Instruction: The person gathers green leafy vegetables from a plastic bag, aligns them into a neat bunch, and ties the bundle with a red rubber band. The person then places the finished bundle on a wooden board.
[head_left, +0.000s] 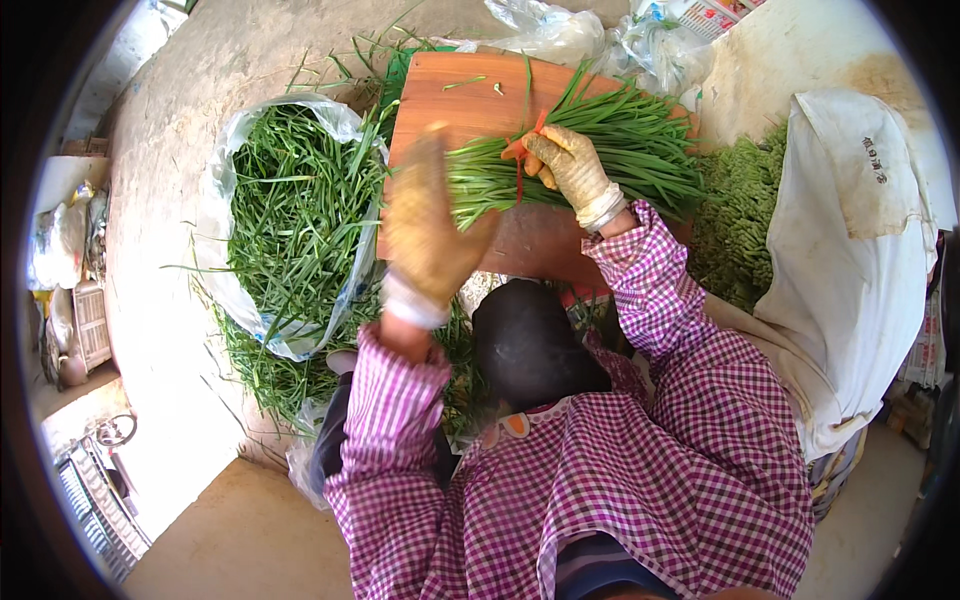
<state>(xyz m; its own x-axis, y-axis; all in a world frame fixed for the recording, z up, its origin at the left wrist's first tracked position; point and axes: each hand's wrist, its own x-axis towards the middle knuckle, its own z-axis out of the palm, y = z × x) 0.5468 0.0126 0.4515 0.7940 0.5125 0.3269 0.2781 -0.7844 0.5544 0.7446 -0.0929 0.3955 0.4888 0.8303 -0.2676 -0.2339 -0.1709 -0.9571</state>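
Observation:
A thick bunch of long green leaves, probably garlic chives (626, 124), lies across a wooden board (457, 86), its cut stalk ends pointing left. A red tie (519, 184) runs around the stalks. My right hand (574, 161), in a stained yellowish glove, rests on top of the bunch and pinches the tie where its ends stand up; the fingertips are partly hidden. My left hand (431, 217), gloved too and blurred by motion, is raised over the board's left edge beside the stalk ends. Its thumb stands apart from the fingers, and nothing shows in it.
Left of the board stands a clear plastic bag (217, 214) full of loose green leaves. More green bunches (739, 210) lie at the right, partly under a white cloth (847, 262). Crumpled plastic bags (562, 34) lie beyond the board. My dark-clad knee (532, 341) is close below it.

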